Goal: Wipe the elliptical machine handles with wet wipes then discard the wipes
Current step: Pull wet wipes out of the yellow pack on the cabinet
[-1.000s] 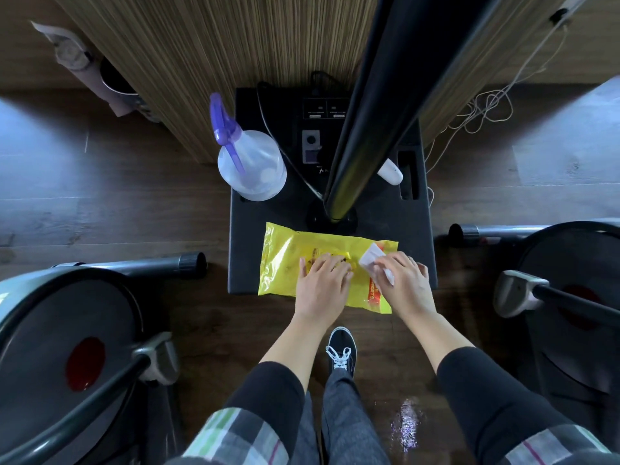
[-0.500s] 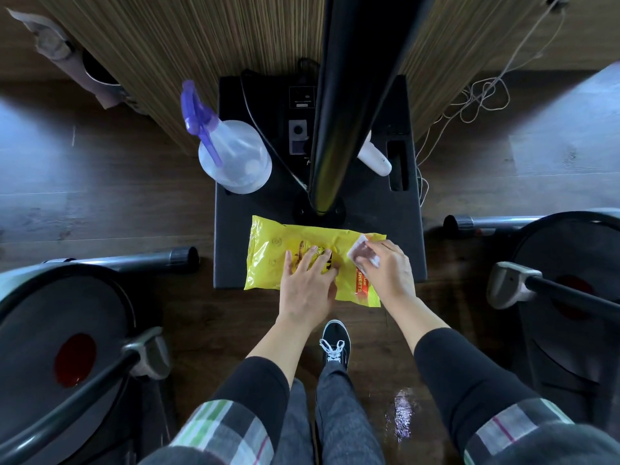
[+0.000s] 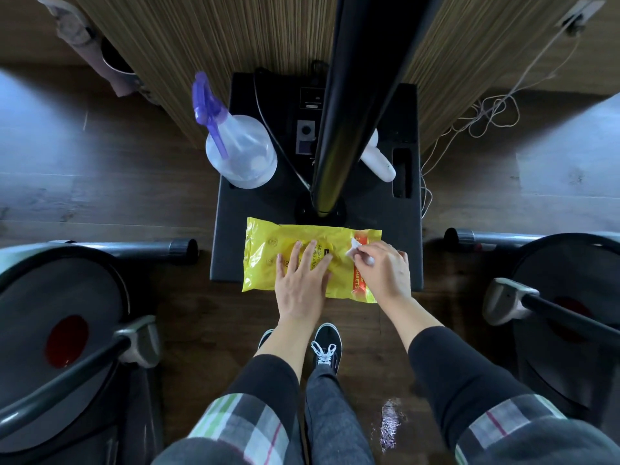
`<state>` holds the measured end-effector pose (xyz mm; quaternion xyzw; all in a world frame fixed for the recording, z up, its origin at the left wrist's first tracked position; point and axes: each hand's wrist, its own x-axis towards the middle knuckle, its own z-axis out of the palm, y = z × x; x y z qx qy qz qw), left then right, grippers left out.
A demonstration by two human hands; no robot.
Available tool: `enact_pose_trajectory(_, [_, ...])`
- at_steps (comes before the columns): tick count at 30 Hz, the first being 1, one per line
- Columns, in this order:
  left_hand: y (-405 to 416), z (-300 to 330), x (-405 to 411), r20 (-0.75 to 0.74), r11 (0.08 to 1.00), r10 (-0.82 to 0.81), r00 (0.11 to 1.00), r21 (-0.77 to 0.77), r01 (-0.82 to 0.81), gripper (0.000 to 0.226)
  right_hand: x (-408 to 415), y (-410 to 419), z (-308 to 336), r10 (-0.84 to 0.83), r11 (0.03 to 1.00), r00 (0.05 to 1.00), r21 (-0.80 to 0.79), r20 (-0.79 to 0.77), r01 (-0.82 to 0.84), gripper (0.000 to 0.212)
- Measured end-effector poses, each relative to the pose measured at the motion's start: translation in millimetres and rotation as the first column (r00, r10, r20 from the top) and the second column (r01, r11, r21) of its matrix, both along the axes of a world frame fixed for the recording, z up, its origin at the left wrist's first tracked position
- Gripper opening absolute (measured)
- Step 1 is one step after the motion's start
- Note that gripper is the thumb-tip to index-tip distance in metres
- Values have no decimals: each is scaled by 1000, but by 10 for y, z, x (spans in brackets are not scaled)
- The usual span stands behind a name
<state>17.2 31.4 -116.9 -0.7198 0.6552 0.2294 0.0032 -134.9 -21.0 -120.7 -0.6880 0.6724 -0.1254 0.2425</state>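
Dark wood flooring fills the view from above, with a black machine base [image 3: 375, 229] at the centre acting as the surface for a yellow pack of wet wipes [image 3: 268, 260], which lies flat on its near edge. The left hand [image 3: 300, 283] rests on the middle of the pack with fingers straight and spread, pressing it down, so its grip is apart. The right hand [image 3: 385, 273] has its grip together, pinching a small white wipe [image 3: 354, 252] at the pack's right end, just above the orange band. The wipe looks thin, limp and damp, likely to tear or bunch, so a corner pinch while the pack is held down seems the sensible hold; the pack itself looks soft, light and slippery. Further back on the base stand a clear spray bottle [image 3: 241, 152] with a purple trigger and a white bottle [image 3: 379, 162] lying beside a thick black post [image 3: 339, 112]. 2 elliptical machines flank the scene, left [image 3: 57, 330] and right [image 3: 570, 313]; their handles are out of view. A black shoe [image 3: 323, 350] shows below.
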Motion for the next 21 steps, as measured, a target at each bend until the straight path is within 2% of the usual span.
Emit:
enact_pose_trajectory(6, [39, 311, 141, 11, 999, 37, 999, -5, -37, 43, 25, 44, 268, 42, 999, 999, -19, 30, -41, 8])
enact_pose_trajectory(12, [196, 1031, 341, 2, 979, 202, 979, -2, -202, 40, 223, 188, 935, 113, 993, 987, -60, 118, -106, 11])
enact_pose_trajectory(21, [589, 2042, 925, -33, 871, 491, 871, -19, -492, 46, 1193, 284, 1874, 330, 912, 932, -304, 151, -274, 11])
